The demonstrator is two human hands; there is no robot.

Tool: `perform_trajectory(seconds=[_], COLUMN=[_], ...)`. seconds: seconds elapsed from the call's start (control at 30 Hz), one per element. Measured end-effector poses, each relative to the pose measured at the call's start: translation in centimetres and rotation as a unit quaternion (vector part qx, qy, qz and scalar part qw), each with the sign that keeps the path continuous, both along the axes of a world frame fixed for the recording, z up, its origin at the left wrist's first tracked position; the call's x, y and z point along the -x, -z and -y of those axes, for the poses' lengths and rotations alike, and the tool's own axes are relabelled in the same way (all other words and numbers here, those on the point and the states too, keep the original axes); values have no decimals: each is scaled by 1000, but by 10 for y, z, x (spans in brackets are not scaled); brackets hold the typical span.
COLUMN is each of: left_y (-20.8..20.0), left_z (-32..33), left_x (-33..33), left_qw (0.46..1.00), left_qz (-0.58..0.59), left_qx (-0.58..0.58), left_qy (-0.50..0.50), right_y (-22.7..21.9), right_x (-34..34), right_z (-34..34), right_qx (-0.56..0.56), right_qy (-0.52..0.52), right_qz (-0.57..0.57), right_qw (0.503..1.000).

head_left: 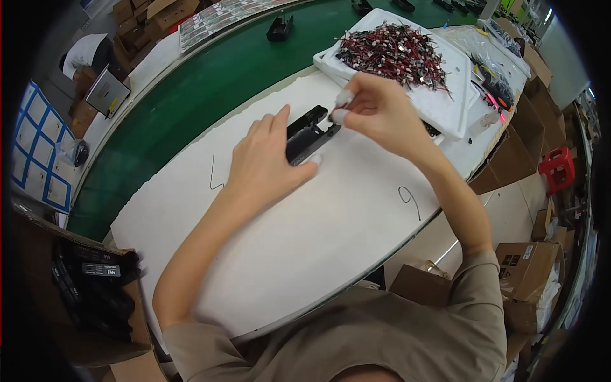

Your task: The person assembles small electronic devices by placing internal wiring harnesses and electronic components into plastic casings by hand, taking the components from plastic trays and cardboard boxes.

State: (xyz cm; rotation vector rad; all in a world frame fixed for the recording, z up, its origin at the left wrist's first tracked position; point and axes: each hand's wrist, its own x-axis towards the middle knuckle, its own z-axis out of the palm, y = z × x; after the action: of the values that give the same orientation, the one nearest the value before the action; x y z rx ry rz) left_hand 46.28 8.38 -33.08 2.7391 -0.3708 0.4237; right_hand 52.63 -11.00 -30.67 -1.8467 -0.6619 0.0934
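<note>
A long, hollow black plastic housing point(304, 141) lies slanted on the white work surface point(305, 235). My left hand point(262, 148) is closed around its near left end, thumb along the near side and fingers at the far side. At the housing's right end, my right hand point(380, 114) pinches a small dark part with a hint of red between thumb and forefinger; the fingers hide most of it. White coverings show on these fingertips. Just beyond this hand, a white foam tray point(453, 114) bears a heap of small parts with red and black wires point(398, 54).
A green conveyor belt point(172, 105) curves past the far side, carrying a black housing point(280, 28). An open carton point(137, 312) of black units stands at lower left. Tools point(499, 89) lie right of the tray. Cartons point(528, 270) and a red stool point(556, 170) are at right.
</note>
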Motion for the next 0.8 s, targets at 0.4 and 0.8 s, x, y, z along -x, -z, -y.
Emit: perform_trajectory(seconds=[0.4,0.8], left_y=[24,25], left_z=[-6,-4], left_x=[24,25], left_qw=[995,996], left_qz=[76,55], left_qx=[-8,1], left_qy=[67,65], right_y=[22,16], right_x=[-12,-2], right_z=[-28,-34], right_qx=[122,165], right_qy=[49,61], right_qz=[67,101], right_qw=[989,979])
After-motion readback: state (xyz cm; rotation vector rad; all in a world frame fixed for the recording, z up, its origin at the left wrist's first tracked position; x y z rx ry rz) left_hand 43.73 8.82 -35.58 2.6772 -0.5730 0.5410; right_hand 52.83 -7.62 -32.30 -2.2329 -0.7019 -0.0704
